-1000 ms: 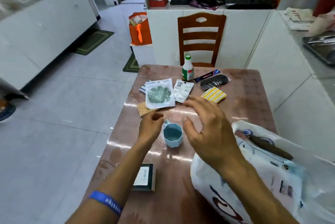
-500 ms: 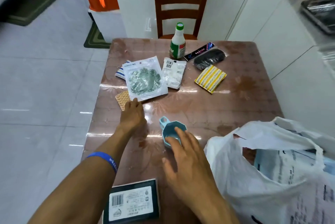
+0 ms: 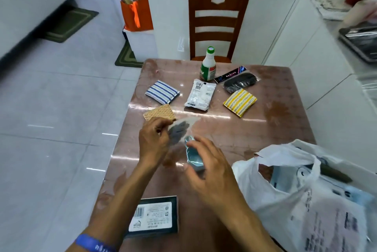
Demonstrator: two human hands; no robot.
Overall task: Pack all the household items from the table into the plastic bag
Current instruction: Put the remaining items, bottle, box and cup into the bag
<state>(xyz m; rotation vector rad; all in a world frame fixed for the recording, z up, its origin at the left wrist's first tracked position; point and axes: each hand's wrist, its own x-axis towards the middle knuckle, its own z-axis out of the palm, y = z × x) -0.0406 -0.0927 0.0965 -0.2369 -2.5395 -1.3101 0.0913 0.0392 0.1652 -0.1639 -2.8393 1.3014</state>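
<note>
Above the brown bench (image 3: pixel 265 129), the blue cup (image 3: pixel 193 158) is gripped by the right hand (image 3: pixel 210 172), the green packet (image 3: pixel 179 131) pinched by the left hand (image 3: pixel 153 145); both should be lowered fully into the plastic bag (image 3: pixel 295 190).

Your left hand (image 3: pixel 154 143) pinches the blurred clear packet (image 3: pixel 179 130) off the bench (image 3: pixel 281 121), while your right hand (image 3: pixel 212 172) grips the blue cup (image 3: pixel 193 158). The plastic bag (image 3: pixel 295 190) gapes at four o'clock. At twelve o'clock lie the striped pad (image 3: pixel 162 91), white sachet (image 3: pixel 201 94), bottle (image 3: pixel 208 64) and yellow pouch (image 3: pixel 240 102). A dark box (image 3: pixel 153 217) sits at six.
</note>
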